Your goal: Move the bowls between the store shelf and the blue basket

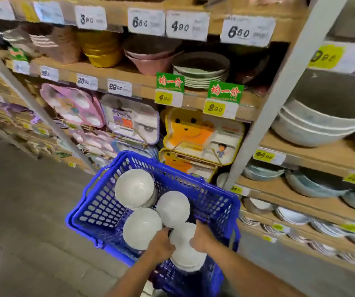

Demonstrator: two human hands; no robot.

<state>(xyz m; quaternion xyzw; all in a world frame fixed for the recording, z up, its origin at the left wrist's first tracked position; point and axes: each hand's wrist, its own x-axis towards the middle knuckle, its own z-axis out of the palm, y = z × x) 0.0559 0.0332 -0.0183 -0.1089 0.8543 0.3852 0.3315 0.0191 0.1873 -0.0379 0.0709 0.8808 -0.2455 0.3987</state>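
Both hands are gripping a stack of white bowls (186,249) at the near end of the blue basket (99,211), which is sitting on the grey floor (22,211) just in front of the store shelf (313,155). The left hand (161,245) is holding the stack's left side with its fingers curled round the rim. The right hand (200,239) is holding the right side, its fingers clamped on the bowls in the same way. I cannot tell whether the stack is resting in the basket or hanging just above its bottom. Three more lots of white bowls are lying in the basket: a far stack (134,188) toward the left wall, a middle bowl (173,209) just beside it, and a near-left bowl (142,228) touching the left hand. On the shelf, large pale bowls (313,127) are sitting nested at the right, cartoon divided plates (202,133) are standing behind the basket, and price tags (187,25) are hanging along the shelf edges.
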